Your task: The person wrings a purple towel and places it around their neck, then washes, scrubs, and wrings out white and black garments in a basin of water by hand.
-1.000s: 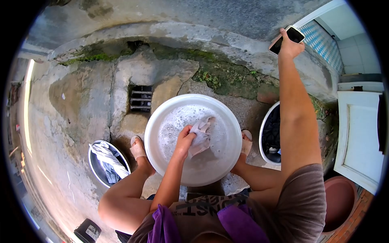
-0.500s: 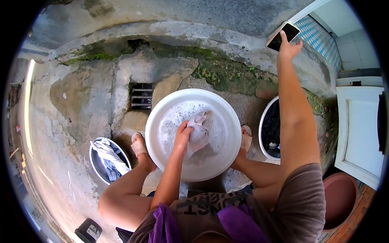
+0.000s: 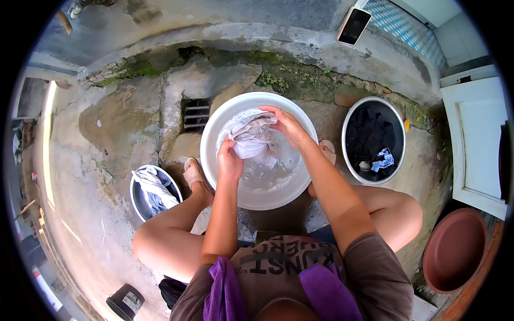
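In front of me, between my feet, stands a large white basin (image 3: 261, 203) of sudsy water. A wet, pale garment (image 3: 251, 140) is bunched above the water in it. My left hand (image 3: 229, 161) is closed on the garment's left side. At the upper right, my right hand (image 3: 289, 129) has its thumb and fingers at the cloth's edge, closed on it; part of the grip is hidden. Foam shows along the basin's far left side.
A phone (image 3: 354, 25) lies on the concrete ledge. To the right is a metal-rimmed basin (image 3: 345, 152) of dark clothes (image 3: 375, 128); to the left, a smaller basin (image 3: 137, 202) with light laundry (image 3: 155, 187). A drain grate (image 3: 196, 115), brown tub (image 3: 455, 251) and black bucket (image 3: 125, 302) are around.
My right hand has let go of the phone on the ledge and come down to the garment. The left hand still grips the cloth, now bunched farther up in the basin.
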The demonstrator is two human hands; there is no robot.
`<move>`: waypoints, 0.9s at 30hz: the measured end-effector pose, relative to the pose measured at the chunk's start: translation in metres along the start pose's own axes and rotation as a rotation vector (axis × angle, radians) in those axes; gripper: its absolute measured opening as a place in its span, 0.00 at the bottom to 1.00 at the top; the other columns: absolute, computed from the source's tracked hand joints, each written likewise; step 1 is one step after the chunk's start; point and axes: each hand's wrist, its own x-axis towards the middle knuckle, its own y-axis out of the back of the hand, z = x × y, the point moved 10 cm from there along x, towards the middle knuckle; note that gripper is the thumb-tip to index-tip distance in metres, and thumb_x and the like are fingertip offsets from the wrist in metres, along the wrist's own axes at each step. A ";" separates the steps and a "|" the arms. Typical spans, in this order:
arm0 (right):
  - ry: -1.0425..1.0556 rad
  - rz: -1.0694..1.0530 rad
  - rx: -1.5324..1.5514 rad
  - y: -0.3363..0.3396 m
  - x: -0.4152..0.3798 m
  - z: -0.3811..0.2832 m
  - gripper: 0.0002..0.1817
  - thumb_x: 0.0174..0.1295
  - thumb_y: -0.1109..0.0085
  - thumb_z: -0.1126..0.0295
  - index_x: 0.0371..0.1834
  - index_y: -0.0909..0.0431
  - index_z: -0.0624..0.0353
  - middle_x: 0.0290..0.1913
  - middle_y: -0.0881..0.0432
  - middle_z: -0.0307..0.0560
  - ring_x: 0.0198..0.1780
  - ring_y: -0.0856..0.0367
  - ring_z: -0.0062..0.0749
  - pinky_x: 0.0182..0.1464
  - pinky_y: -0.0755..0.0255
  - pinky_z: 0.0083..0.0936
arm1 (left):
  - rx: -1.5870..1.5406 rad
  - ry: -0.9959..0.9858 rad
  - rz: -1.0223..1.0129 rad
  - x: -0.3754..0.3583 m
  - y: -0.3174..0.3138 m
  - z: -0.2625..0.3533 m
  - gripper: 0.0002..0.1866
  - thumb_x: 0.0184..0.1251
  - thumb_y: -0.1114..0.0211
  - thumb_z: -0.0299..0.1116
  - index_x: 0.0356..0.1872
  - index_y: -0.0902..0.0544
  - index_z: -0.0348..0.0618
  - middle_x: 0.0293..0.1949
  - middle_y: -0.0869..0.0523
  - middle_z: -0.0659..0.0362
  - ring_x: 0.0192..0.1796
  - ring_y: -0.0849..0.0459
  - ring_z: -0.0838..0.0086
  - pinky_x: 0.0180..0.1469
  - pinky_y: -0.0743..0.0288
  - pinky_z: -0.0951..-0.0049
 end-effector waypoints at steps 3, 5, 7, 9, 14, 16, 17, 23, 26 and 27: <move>-0.104 -0.061 0.151 -0.029 -0.030 0.018 0.25 0.61 0.46 0.53 0.57 0.30 0.55 0.49 0.23 0.40 0.54 0.29 0.25 0.58 0.38 0.27 | -0.134 -0.009 -0.119 -0.011 -0.003 0.008 0.24 0.53 0.54 0.29 0.55 0.30 0.36 0.54 0.24 0.53 0.58 0.28 0.63 0.64 0.40 0.63; -0.043 -0.035 0.069 -0.033 -0.039 0.007 0.24 0.60 0.44 0.57 0.57 0.31 0.57 0.50 0.23 0.41 0.53 0.28 0.25 0.57 0.37 0.26 | -0.071 -0.016 -0.104 -0.022 -0.004 0.013 0.24 0.53 0.54 0.29 0.55 0.30 0.36 0.54 0.24 0.53 0.58 0.27 0.63 0.64 0.40 0.63; 0.037 0.033 0.004 -0.031 -0.042 -0.012 0.22 0.59 0.42 0.68 0.56 0.30 0.61 0.50 0.23 0.41 0.51 0.26 0.25 0.55 0.34 0.22 | 0.105 -0.050 -0.085 -0.030 -0.006 0.018 0.24 0.56 0.53 0.30 0.56 0.31 0.37 0.53 0.24 0.55 0.56 0.27 0.66 0.61 0.37 0.65; 0.075 0.017 0.018 -0.039 -0.047 -0.029 0.21 0.60 0.43 0.67 0.56 0.30 0.61 0.50 0.23 0.40 0.51 0.27 0.24 0.56 0.35 0.23 | 0.260 -0.093 -0.069 -0.038 -0.006 0.024 0.23 0.57 0.52 0.32 0.56 0.31 0.38 0.53 0.24 0.56 0.55 0.27 0.68 0.59 0.36 0.66; 0.237 0.031 -0.063 -0.058 -0.062 -0.063 0.19 0.61 0.45 0.69 0.54 0.29 0.62 0.49 0.23 0.41 0.51 0.27 0.23 0.54 0.35 0.21 | 0.514 -0.104 0.016 -0.063 -0.011 0.029 0.28 0.66 0.51 0.45 0.64 0.37 0.43 0.59 0.30 0.59 0.55 0.30 0.71 0.57 0.38 0.71; 0.297 0.056 -0.119 -0.065 -0.066 -0.072 0.17 0.61 0.46 0.69 0.52 0.28 0.63 0.47 0.23 0.41 0.49 0.27 0.22 0.52 0.34 0.20 | 0.462 -0.072 -0.045 -0.068 -0.016 0.024 0.32 0.64 0.44 0.49 0.65 0.39 0.45 0.58 0.31 0.59 0.55 0.31 0.71 0.56 0.37 0.70; 0.298 0.038 -0.128 -0.071 -0.069 -0.076 0.16 0.61 0.45 0.67 0.50 0.27 0.63 0.45 0.22 0.41 0.47 0.26 0.23 0.50 0.33 0.21 | 0.472 -0.126 -0.125 -0.068 -0.023 0.022 0.32 0.62 0.41 0.46 0.65 0.39 0.45 0.58 0.31 0.59 0.55 0.31 0.73 0.55 0.36 0.71; 0.253 0.000 -0.009 -0.076 -0.086 -0.096 0.14 0.60 0.44 0.67 0.47 0.26 0.62 0.40 0.20 0.41 0.41 0.24 0.22 0.45 0.31 0.20 | 0.569 -0.111 -0.156 -0.074 -0.009 0.011 0.24 0.63 0.40 0.35 0.59 0.31 0.38 0.48 0.21 0.57 0.47 0.24 0.75 0.51 0.34 0.75; 0.139 0.036 0.175 -0.061 -0.098 -0.098 0.14 0.61 0.45 0.68 0.47 0.26 0.62 0.39 0.20 0.40 0.38 0.22 0.20 0.41 0.29 0.18 | 0.407 -0.226 -0.231 -0.093 -0.028 0.039 0.23 0.67 0.46 0.36 0.58 0.32 0.33 0.54 0.24 0.51 0.56 0.25 0.69 0.59 0.35 0.71; 0.134 0.062 0.197 -0.052 -0.100 -0.097 0.13 0.61 0.45 0.68 0.47 0.26 0.62 0.39 0.20 0.40 0.38 0.21 0.21 0.41 0.28 0.18 | 0.256 -0.195 -0.330 -0.094 -0.034 0.043 0.23 0.69 0.52 0.38 0.58 0.33 0.29 0.59 0.29 0.45 0.63 0.32 0.61 0.66 0.40 0.66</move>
